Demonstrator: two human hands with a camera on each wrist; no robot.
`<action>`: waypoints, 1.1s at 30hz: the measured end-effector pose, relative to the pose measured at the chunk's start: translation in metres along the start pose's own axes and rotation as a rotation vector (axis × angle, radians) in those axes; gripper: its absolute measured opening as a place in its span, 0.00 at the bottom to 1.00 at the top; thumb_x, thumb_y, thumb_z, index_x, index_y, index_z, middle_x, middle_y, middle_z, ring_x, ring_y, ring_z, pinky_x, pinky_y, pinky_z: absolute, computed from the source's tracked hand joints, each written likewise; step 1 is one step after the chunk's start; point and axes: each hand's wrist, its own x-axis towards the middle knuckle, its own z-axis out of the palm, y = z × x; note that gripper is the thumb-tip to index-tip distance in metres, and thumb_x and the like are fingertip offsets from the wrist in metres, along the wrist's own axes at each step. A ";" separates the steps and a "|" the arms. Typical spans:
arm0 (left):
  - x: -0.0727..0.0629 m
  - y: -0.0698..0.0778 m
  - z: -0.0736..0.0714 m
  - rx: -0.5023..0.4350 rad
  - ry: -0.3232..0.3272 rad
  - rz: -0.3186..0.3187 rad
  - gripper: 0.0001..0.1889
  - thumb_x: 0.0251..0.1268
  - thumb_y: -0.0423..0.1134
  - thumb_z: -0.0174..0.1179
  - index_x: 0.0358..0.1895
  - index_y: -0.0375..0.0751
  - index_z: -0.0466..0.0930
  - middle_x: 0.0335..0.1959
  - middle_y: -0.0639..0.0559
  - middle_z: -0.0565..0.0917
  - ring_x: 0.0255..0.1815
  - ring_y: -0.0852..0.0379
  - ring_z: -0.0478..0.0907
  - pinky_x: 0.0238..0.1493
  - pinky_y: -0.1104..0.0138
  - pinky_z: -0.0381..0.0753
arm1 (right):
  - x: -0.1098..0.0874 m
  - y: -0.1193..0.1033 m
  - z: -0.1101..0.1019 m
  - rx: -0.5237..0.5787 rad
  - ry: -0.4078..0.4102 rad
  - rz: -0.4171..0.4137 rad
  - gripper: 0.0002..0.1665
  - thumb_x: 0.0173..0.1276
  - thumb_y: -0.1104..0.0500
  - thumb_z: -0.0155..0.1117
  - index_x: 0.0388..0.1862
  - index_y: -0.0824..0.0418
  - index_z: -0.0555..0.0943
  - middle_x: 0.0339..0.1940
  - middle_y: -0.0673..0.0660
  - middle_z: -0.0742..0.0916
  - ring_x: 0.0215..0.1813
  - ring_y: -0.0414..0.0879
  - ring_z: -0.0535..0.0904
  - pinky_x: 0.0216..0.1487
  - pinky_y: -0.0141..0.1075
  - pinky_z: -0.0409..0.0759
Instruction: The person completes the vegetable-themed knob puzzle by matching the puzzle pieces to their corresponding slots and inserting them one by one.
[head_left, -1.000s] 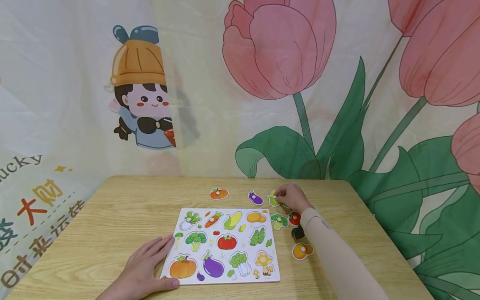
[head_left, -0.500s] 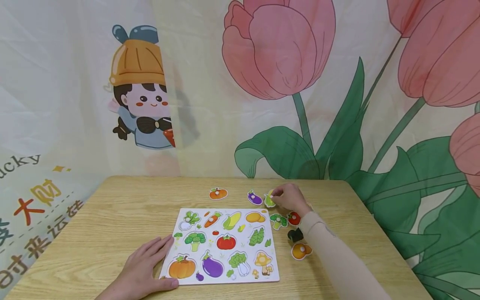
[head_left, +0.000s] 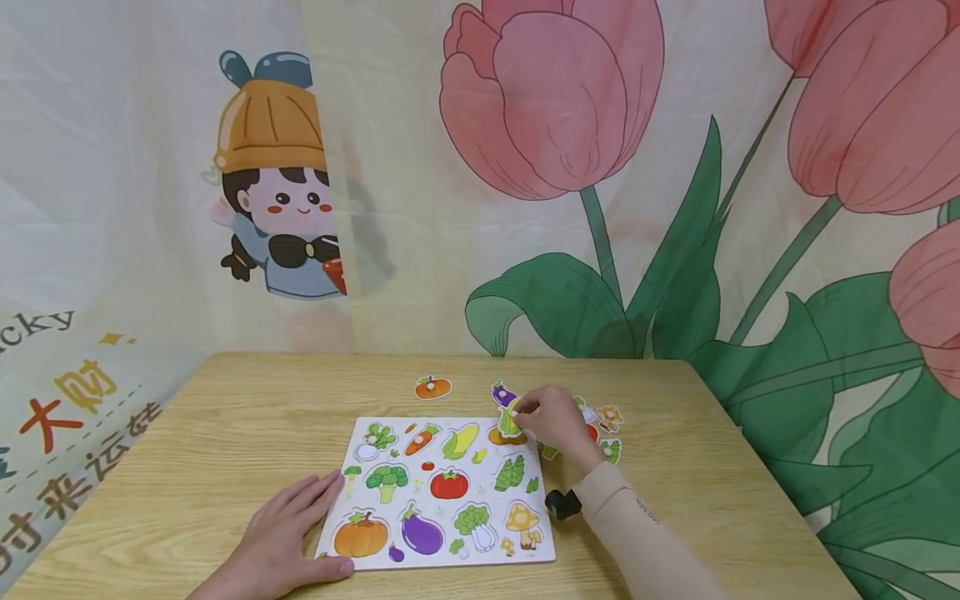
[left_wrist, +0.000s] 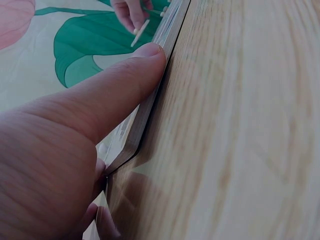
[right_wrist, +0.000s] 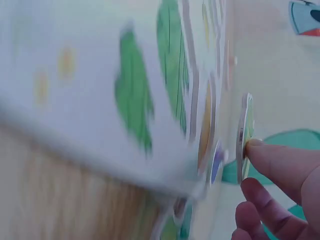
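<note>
My right hand (head_left: 555, 423) pinches a corn puzzle piece (head_left: 508, 423) between thumb and fingers. In the right wrist view the piece (right_wrist: 245, 135) is held on edge, apart from the board. In the head view it overlaps the potato slot near the far right corner of the white vegetable puzzle board (head_left: 417, 503). A radish piece (head_left: 367, 451) and a carrot piece (head_left: 422, 440) sit in the board's far left slots. My left hand (head_left: 277, 533) rests at the board's left edge, fingers extended, its thumb (left_wrist: 120, 82) against the near left corner.
A pumpkin piece (head_left: 432, 387) and an eggplant piece (head_left: 501, 393) lie beyond the board. To the right are a mushroom piece (head_left: 611, 417), an asparagus piece (head_left: 611, 451) and others partly hidden by my right arm. They lie on a wooden table (head_left: 187, 433) before a printed curtain (head_left: 405, 250).
My right hand has lifted the corn piece from the table and moved left and nearer, over the board's far right corner. The left hand keeps its place.
</note>
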 end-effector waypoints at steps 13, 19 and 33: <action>0.000 0.000 -0.001 -0.004 -0.008 -0.008 0.61 0.48 0.76 0.73 0.82 0.42 0.66 0.82 0.43 0.67 0.80 0.32 0.58 0.70 0.30 0.57 | -0.012 -0.040 0.032 -0.015 -0.020 -0.032 0.03 0.68 0.56 0.78 0.38 0.54 0.93 0.33 0.47 0.86 0.38 0.44 0.78 0.40 0.39 0.79; -0.001 0.002 -0.001 -0.001 -0.004 -0.010 0.62 0.48 0.77 0.73 0.82 0.42 0.66 0.82 0.43 0.68 0.80 0.33 0.58 0.70 0.30 0.57 | -0.012 -0.049 0.041 -0.009 -0.036 -0.050 0.03 0.68 0.56 0.79 0.36 0.54 0.93 0.30 0.45 0.86 0.36 0.42 0.78 0.38 0.37 0.78; 0.000 0.002 -0.001 -0.008 -0.002 -0.010 0.61 0.48 0.77 0.73 0.82 0.43 0.66 0.82 0.43 0.68 0.80 0.33 0.58 0.69 0.29 0.57 | -0.011 -0.052 0.054 0.078 -0.084 -0.025 0.03 0.67 0.57 0.79 0.35 0.55 0.92 0.27 0.46 0.84 0.31 0.42 0.77 0.31 0.34 0.75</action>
